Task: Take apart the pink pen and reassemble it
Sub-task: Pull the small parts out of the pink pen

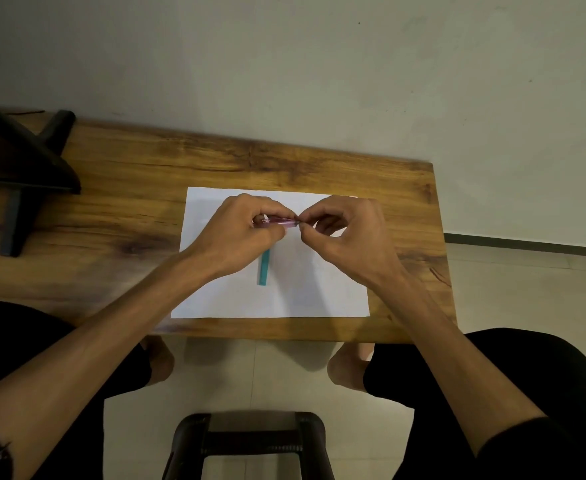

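Pink pen [279,221]: translucent pink barrel, lying roughly level from left to right, lifted above the white sheet and caught between both hands; only its middle stretch shows between the fingers.
Pen's right end: meets the right hand's pinched fingertips; whether a part there is loose or seated cannot be told, since the spot is small and partly covered.
Left hand [241,233]: curled around the pen's left portion, thumb and fingers clasped on the barrel, back of the hand toward the camera.
Right hand [347,230]: thumb and forefinger pinched on the pen's right tip, the other fingers bent and spread behind.
Teal pen [264,270]: straight teal piece lying flat on the paper, running toward and away from the person, its far end hidden under the left hand; untouched by either hand as far as can be seen.
White paper [319,292]: single sheet spread flat on the table, near its front edge, under both hands.
Wooden table [129,188]: warm brown top with strong grain, set against a pale wall.
Dark stand [25,168]: black angled object at the table's far left, well apart from the paper.
Stool [250,441]: dark frame on the tiled floor, between the person's knees, at the bottom of the view.
Forearms: bare, reaching in from the lower corners.
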